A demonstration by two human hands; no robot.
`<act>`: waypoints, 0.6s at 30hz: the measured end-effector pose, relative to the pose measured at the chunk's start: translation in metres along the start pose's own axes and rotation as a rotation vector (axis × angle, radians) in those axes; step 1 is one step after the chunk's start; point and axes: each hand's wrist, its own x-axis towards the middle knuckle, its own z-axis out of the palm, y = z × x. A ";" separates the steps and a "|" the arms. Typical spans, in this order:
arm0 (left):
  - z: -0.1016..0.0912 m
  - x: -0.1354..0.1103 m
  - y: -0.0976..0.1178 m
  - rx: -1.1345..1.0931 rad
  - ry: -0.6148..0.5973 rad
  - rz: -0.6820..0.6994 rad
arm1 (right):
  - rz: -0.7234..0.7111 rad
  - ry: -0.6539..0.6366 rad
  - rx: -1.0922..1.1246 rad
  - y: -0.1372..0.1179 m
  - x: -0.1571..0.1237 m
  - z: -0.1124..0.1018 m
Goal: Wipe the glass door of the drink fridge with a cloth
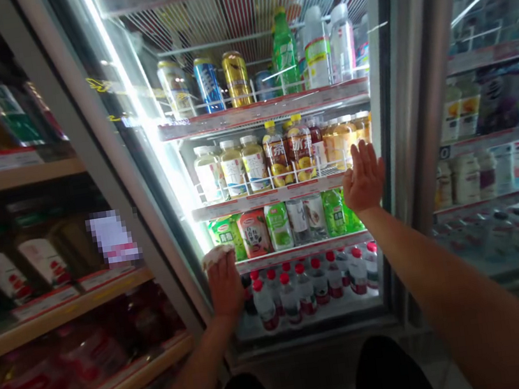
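Note:
A glass door (267, 314) of a lit drinks fridge stands in front of me. Low on its left side, my left hand (225, 286) presses a crumpled whitish cloth (218, 256) against the glass, fingers over it. My right hand (365, 178) is higher, at the right side of the door. Its fingers point up, slightly apart, with the palm toward the glass and nothing held. Behind the glass are yellow-capped tea bottles (301, 150), green drink packs (277, 225) and red-capped water bottles (304, 290).
Wooden shelves (63, 306) with dark bottles and red packs run along the left. On the right, past a metal door frame (414, 108), is another fridge with bottles (471, 100). My knees (390, 369) show at the bottom. Cans (236, 78) fill an upper shelf.

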 end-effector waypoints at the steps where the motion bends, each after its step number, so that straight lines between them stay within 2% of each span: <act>1: 0.002 -0.006 0.000 0.016 -0.023 0.020 | 0.005 -0.006 0.002 0.000 0.000 0.000; 6: 0.005 -0.039 0.001 0.116 -0.122 0.171 | 0.022 -0.031 0.022 -0.001 0.000 -0.002; 11: 0.005 -0.068 0.000 0.130 -0.221 0.381 | -0.002 -0.023 0.032 0.002 -0.001 0.001; 14: 0.006 -0.072 -0.008 0.081 -0.240 0.471 | -0.010 -0.003 0.029 0.003 -0.001 0.003; 18: 0.005 -0.056 -0.021 0.053 -0.265 0.611 | 0.005 -0.001 0.016 0.002 -0.001 0.004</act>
